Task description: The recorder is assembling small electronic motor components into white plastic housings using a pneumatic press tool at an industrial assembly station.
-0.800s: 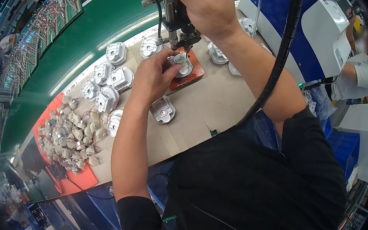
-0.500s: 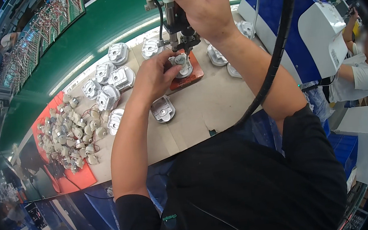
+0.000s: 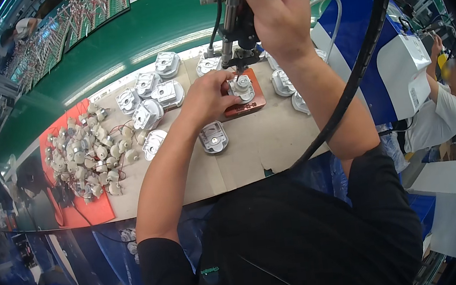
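Note:
My left hand (image 3: 213, 98) has its thumb and fingers closed on the near-left side of a white plastic housing (image 3: 244, 96). That housing sits on an orange block fixture (image 3: 257, 103), with a round pale part on top of it. My right hand (image 3: 283, 23) is wrapped around the black handle of a power screwdriver (image 3: 237, 29), held upright over the fixture. Its metal nose points down at the far edge of the housing; whether it touches cannot be made out. Another white housing (image 3: 214, 137) lies just in front of my left hand.
Several white housings (image 3: 167, 93) lie left of the fixture, others (image 3: 283, 81) to its right. A heap of small cream motors with wires (image 3: 86, 156) covers a red mat (image 3: 98, 209). A black cable (image 3: 351, 66) arches past my right arm, beside a blue-and-white machine (image 3: 365, 42). A person (image 3: 442, 101) is at far right.
The view has swung, so the bench and both hands sit farther right in the picture. Both hands keep their holds. The screwdriver nose now stands more over the housing's far edge.

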